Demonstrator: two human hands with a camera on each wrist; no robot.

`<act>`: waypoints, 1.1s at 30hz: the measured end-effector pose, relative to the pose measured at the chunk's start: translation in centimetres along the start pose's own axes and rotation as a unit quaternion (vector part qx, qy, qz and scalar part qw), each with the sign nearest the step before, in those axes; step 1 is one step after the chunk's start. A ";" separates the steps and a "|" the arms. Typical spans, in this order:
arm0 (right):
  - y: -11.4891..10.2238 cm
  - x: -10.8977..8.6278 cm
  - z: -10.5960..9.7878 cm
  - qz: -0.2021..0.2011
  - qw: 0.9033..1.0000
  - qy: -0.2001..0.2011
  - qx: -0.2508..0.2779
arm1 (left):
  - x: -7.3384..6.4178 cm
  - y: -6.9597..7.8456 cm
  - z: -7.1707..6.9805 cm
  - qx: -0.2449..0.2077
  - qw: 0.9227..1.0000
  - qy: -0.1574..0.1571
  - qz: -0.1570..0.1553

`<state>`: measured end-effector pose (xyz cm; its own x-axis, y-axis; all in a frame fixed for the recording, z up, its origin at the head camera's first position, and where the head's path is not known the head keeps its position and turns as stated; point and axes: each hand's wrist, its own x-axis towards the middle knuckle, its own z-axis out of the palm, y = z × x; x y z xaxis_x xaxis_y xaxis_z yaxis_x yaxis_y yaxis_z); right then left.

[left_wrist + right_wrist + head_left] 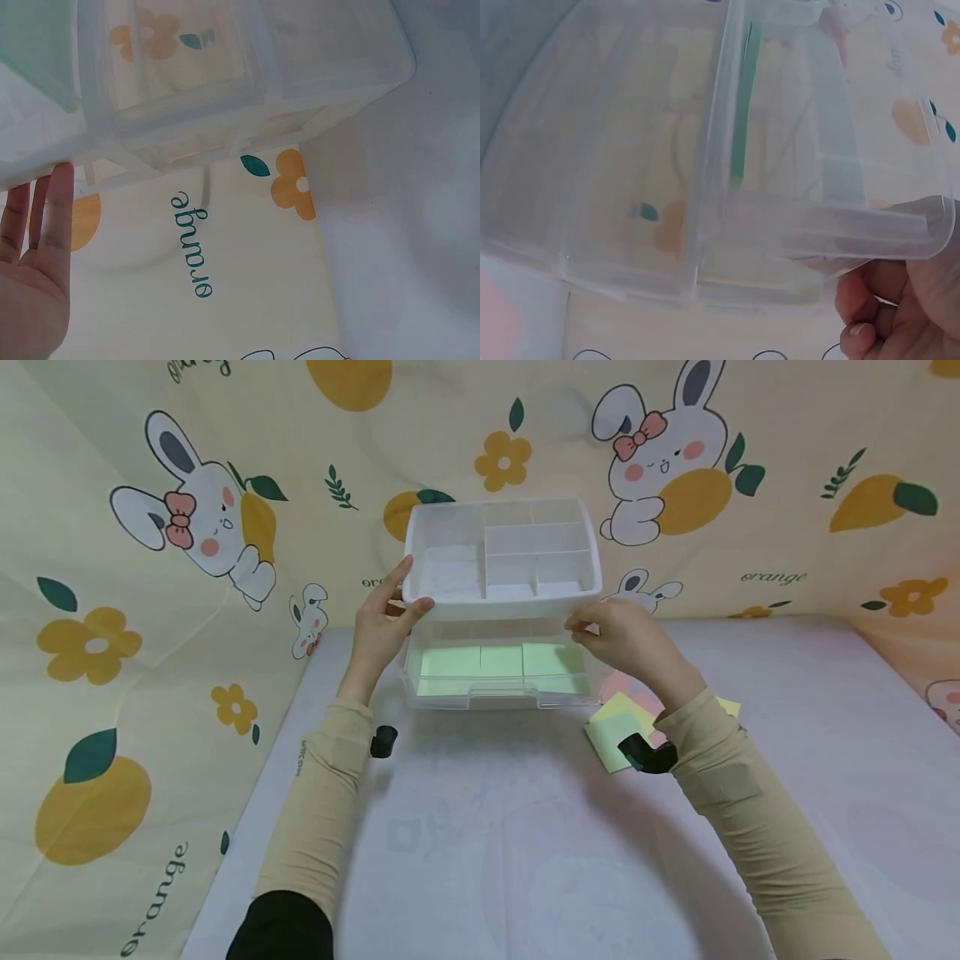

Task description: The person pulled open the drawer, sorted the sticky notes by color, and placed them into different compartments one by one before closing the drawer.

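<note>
A clear and white plastic storage box stands before me, its compartmented top part above a lower clear drawer. Pale green paper squares lie side by side inside that drawer. My left hand holds the top part's front left corner, thumb over the front rim and index finger along the side. At the front right corner, my right hand pinches the plastic with curled fingers. In the right wrist view, its fingers sit close under a clear lip at the corner.
Green, yellow and pink paper squares lie on the white tabletop beneath my right wrist. A cream backdrop printed with rabbits and oranges rises close behind the box and along the left side.
</note>
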<state>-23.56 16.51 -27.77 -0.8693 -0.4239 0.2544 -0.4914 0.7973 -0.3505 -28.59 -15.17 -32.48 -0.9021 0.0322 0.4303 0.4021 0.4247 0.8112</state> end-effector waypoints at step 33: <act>8.0 -5.9 1.3 0.140 0.968 0.013 0.206 | 0.2 0.5 -0.3 0.034 0.999 -0.036 -0.018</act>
<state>-22.42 24.85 -33.22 -0.9725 -0.2008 0.1181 -0.2213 0.6373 -0.7382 -28.53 -15.24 -31.86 -0.9258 0.0800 0.3695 0.3597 0.4869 0.7960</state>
